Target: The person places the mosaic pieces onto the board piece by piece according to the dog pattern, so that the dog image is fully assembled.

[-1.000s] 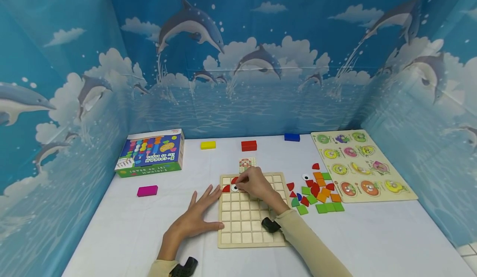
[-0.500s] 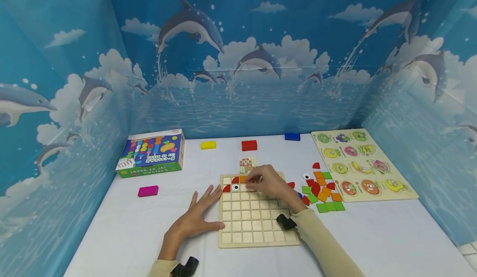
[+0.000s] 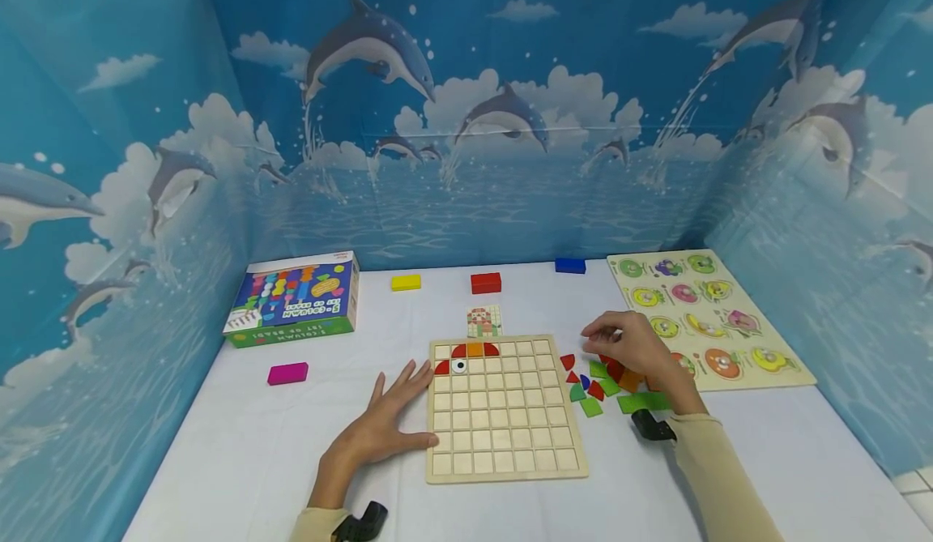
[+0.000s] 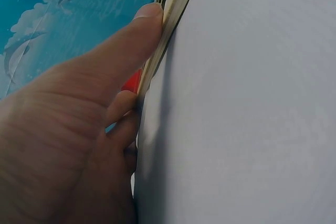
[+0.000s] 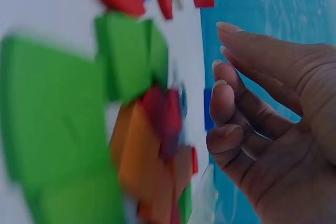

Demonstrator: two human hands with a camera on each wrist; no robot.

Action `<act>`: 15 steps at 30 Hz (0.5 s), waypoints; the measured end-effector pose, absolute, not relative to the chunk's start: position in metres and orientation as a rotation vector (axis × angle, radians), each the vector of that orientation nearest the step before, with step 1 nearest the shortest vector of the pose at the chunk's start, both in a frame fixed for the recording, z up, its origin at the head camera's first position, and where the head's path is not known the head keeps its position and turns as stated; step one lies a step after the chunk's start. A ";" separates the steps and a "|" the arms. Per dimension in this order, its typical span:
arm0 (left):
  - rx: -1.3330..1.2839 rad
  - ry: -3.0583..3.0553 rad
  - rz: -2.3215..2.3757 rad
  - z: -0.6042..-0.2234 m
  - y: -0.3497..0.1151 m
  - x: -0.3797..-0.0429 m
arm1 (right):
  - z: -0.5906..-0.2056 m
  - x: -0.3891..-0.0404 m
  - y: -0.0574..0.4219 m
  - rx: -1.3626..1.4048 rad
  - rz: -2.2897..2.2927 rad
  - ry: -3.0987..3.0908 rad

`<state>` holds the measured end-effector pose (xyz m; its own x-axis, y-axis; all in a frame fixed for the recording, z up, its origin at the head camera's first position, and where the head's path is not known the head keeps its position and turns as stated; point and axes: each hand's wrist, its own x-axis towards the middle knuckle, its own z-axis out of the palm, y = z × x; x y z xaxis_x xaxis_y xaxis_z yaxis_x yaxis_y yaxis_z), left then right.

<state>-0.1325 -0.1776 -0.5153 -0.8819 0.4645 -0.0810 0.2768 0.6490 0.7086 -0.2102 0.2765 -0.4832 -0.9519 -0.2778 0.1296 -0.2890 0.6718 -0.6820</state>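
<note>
While one board (image 3: 503,420) holds five pieces (image 3: 475,350) beside spread fingers of left hand (image 3: 382,426), right hand (image 3: 637,345) hovers, fingers loosely curled.

A pale wooden grid board (image 3: 503,420) lies flat, an orange square (image 3: 475,349) between two red rounded pieces (image 3: 492,350) in its far row, a black-and-white eye disc (image 3: 459,366) (beside a third red piece (image 3: 441,369)) one row nearer; loose colored pieces (image 3: 591,407) cluster to its right.

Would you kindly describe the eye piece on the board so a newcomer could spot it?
Find the wooden grid board on the white table. Near its far left corner sit red and orange pieces. Among them, the eye piece is the only white one, marked with a black dot.
</note>
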 end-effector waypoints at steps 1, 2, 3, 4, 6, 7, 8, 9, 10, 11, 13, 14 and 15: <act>0.600 2.614 1.057 -0.515 -0.177 -0.133 | -0.484 -0.208 0.282 0.442 1.164 -2.886; 0.599 2.614 1.058 -0.515 -0.177 -0.133 | -0.484 -0.206 0.288 0.412 1.157 -2.906; 0.600 2.614 1.059 -0.515 -0.177 -0.133 | -0.485 -0.204 0.292 0.389 1.147 -2.924; 0.598 2.615 1.062 -0.515 -0.177 -0.133 | -0.486 -0.202 0.295 0.380 1.137 -2.936; 0.596 2.615 1.065 -0.514 -0.177 -0.133 | -0.487 -0.200 0.300 0.397 1.125 -2.939; 0.593 2.614 1.069 -0.514 -0.177 -0.133 | -0.488 -0.199 0.301 0.420 1.126 -2.931; 0.587 2.613 1.072 -0.514 -0.177 -0.133 | -0.489 -0.198 0.302 0.444 1.140 -2.925; 0.584 2.611 1.070 -0.514 -0.177 -0.133 | -0.490 -0.197 0.301 0.476 1.168 -2.919; 0.580 2.610 1.069 -0.514 -0.176 -0.133 | -0.491 -0.197 0.299 0.522 1.199 -2.912; 0.577 2.609 1.066 -0.514 -0.176 -0.133 | -0.492 -0.197 0.296 0.572 1.233 -2.901; 0.571 2.608 1.064 -0.515 -0.176 -0.133 | -0.494 -0.196 0.290 0.691 1.289 -2.871; 0.574 2.608 1.065 -0.515 -0.176 -0.133 | -0.495 -0.195 0.286 0.749 1.318 -2.854; 0.577 2.608 1.066 -0.516 -0.176 -0.133 | -0.496 -0.195 0.282 0.803 1.336 -2.836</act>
